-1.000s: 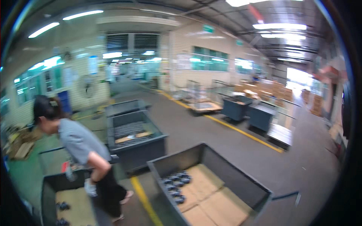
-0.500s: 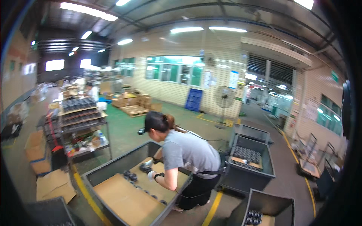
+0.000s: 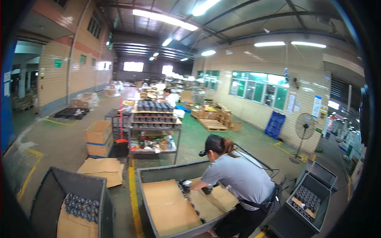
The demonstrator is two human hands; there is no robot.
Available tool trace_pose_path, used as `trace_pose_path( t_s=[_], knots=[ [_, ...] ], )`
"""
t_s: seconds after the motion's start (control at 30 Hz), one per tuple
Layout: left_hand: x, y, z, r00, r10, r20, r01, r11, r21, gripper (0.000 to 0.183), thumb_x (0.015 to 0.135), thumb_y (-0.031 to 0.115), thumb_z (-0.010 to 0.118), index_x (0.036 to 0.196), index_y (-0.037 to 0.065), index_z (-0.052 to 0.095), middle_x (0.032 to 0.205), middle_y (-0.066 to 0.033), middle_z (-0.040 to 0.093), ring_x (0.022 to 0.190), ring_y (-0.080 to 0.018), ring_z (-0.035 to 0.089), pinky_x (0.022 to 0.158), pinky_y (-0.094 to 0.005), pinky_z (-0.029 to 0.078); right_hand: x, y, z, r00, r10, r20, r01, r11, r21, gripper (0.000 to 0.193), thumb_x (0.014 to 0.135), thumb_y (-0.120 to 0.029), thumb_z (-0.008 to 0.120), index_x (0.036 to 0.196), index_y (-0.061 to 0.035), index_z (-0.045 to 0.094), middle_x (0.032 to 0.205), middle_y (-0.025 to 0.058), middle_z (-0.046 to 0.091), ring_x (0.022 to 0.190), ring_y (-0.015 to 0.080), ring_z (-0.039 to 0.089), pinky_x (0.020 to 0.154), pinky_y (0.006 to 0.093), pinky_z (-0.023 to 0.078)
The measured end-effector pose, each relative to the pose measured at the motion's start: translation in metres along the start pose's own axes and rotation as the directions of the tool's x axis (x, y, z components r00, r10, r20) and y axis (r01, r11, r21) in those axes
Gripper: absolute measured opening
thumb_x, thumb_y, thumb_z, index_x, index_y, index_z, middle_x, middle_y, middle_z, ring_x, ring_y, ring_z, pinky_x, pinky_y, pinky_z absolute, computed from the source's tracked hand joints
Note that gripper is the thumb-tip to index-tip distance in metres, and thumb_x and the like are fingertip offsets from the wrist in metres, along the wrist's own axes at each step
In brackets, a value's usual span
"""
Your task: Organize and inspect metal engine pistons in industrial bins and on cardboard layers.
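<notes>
On cardboard (image 3: pixel 74 227) (left bin (image 3: pixel 75 183)) sit black parts (image 3: pixel 82 207).

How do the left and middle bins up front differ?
The left bin holds black parts in a tight block; the middle bin shows fewer, more spread out. Nobody reaches into the left bin; a person leans over the middle bin. Both are dark and hold cardboard.
</notes>
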State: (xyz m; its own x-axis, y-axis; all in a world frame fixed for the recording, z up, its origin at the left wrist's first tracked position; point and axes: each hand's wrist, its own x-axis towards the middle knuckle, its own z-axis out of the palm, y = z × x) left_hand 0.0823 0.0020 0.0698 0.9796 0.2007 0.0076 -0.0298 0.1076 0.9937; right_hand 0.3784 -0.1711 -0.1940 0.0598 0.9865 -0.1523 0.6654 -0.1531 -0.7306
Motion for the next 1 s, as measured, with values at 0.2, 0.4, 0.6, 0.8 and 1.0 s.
trace_pose_path(
  t_s=[0.2, 0.4, 0.6, 0.8, 1.0],
  knots=[
    [0.000, 0.003, 0.033, 0.983, -0.005, -0.183, 0.001, 1.000, -0.024, 0.040, 0.092, 0.022, 0.065, 0.127, 0.004, 0.056, 0.125, -0.0075, 0.061, 0.119, -0.0174, 0.052, 0.106, -0.0361, 0.039, 0.014, -0.013, 0.020, 0.943, -0.208, 0.260, 0.194, 0.978, 0.078, 0.032, 0.099, -0.020, 0.045, 0.116, 0.0015, 0.061, 0.115, 0.0208, 0.066, 0.109, 0.0313, 0.063, 0.095, 0.0403, 0.048],
    [-0.032, 0.018, 0.019, 0.937, 0.081, -0.340, -0.186, 0.939, -0.289, 0.044, 0.096, 0.022, 0.056, 0.137, 0.006, 0.053, 0.135, -0.0094, 0.059, 0.122, -0.0207, 0.056, 0.106, -0.0378, 0.042, -0.014, 0.012, -0.013, 0.825, -0.265, 0.499, 0.251, 0.963, 0.096, 0.033, 0.099, -0.021, 0.046, 0.117, 0.0016, 0.061, 0.116, 0.0210, 0.066, 0.110, 0.0311, 0.062, 0.095, 0.0401, 0.047],
    [-0.106, -0.021, 0.013, 0.791, -0.097, -0.604, -0.003, 0.987, -0.163, 0.036, 0.096, 0.017, 0.059, 0.129, 0.002, 0.055, 0.126, -0.0069, 0.059, 0.112, -0.0176, 0.056, 0.099, -0.0350, 0.042, 0.019, -0.004, -0.021, 0.864, -0.287, 0.415, 0.252, 0.958, 0.139, 0.033, 0.099, -0.022, 0.046, 0.118, 0.0017, 0.060, 0.116, 0.0211, 0.066, 0.111, 0.0308, 0.062, 0.096, 0.0398, 0.047],
    [-0.148, -0.006, -0.068, 0.811, -0.124, -0.571, 0.376, 0.859, 0.347, 0.024, 0.097, 0.017, 0.052, 0.111, 0.002, 0.064, 0.103, -0.0101, 0.066, 0.086, -0.0242, 0.062, 0.077, -0.0390, 0.050, 0.104, -0.093, 0.036, 0.971, -0.238, -0.025, 0.235, 0.928, 0.288, 0.034, 0.099, -0.023, 0.046, 0.118, 0.0017, 0.060, 0.117, 0.0213, 0.065, 0.112, 0.0306, 0.061, 0.097, 0.0396, 0.047],
    [-0.178, 0.069, -0.184, 0.990, -0.012, -0.144, 0.073, 0.902, 0.426, 0.027, 0.093, 0.013, 0.058, 0.118, 0.005, 0.061, 0.115, -0.0130, 0.061, 0.102, -0.0257, 0.057, 0.089, -0.0393, 0.045, 0.120, -0.216, -0.032, 0.855, 0.263, 0.448, -0.067, 0.911, -0.408, 0.041, 0.100, -0.039, 0.048, 0.115, -0.0047, 0.066, 0.121, 0.0205, 0.065, 0.113, 0.0345, 0.061, 0.097, 0.0426, 0.045]
  ],
)
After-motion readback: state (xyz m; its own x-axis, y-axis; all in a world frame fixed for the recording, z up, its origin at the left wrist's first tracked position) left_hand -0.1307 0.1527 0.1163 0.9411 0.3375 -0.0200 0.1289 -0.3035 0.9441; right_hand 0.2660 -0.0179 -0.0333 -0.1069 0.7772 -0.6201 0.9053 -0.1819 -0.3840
